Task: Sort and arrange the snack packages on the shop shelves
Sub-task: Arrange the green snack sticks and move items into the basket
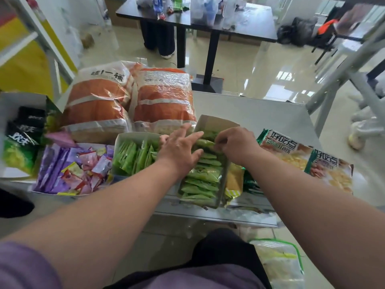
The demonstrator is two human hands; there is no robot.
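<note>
At frame centre, the left hand [180, 148] lies flat, fingers straight, on the green packets [203, 174] in the box [216, 122] while the right hand [235, 144] pinches one; best keep the row pressed upright while slotting it in.

Green snack packets [203, 176] upright in a tilted open box [224, 182], shelf's front edge.

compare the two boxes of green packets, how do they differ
The left box lies crosswise and is partly filled, its green packets leaning loosely. The right box runs lengthwise toward the person and is packed in a tight row from end to end. Both hands work at the right box: left hand flat on its packets, right hand pinching one. Both boxes are open-topped cardboard.
</note>
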